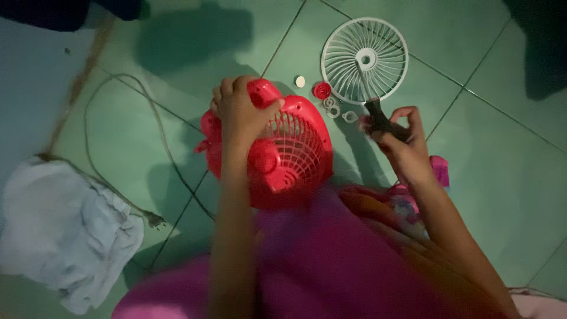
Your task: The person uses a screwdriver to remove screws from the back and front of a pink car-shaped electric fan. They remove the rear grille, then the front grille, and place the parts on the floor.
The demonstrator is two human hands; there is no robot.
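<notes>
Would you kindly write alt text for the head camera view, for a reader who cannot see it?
Seen from above, a person's left hand grips the top of a red fan housing while the right hand holds a dark tool handle. On the green tiled floor lie a white fan grille, small rings, a red cap, a cord and a white cloth.

I am seeing no packages, labels, signs or screens anywhere around me; nothing of that kind is lying on the floor or showing on anything I am handling.
</notes>
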